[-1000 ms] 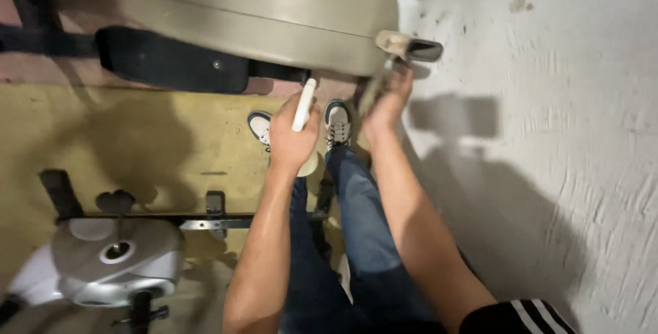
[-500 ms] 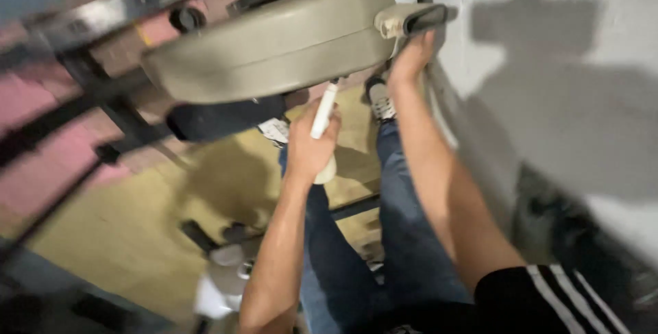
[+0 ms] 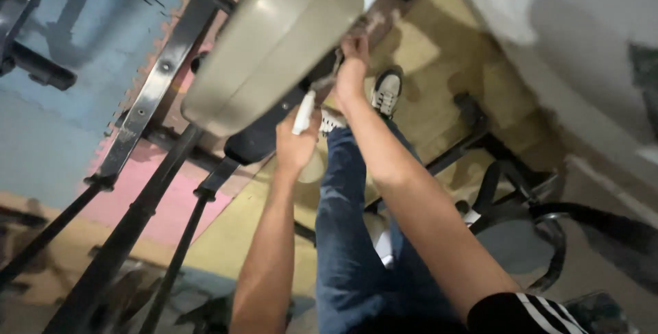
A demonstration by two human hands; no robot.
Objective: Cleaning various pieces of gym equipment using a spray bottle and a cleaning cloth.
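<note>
My left hand is closed around a white spray bottle, its nozzle pointing up toward the underside of a beige exercise machine housing. My right hand reaches up under that housing near its edge, fingers curled on something small that I cannot make out. Both forearms stretch out over my legs in blue jeans. My white and black shoes rest on the yellow floor mat below.
Black metal frame bars run diagonally at the left over blue and pink floor mats. A black padded part hangs under the housing. Black frame pieces and a curved bar lie at the right by a pale wall.
The view has swung and tilted, so the machine now sits upper middle. My left hand keeps the bottle; my right hand stays under the housing edge.
</note>
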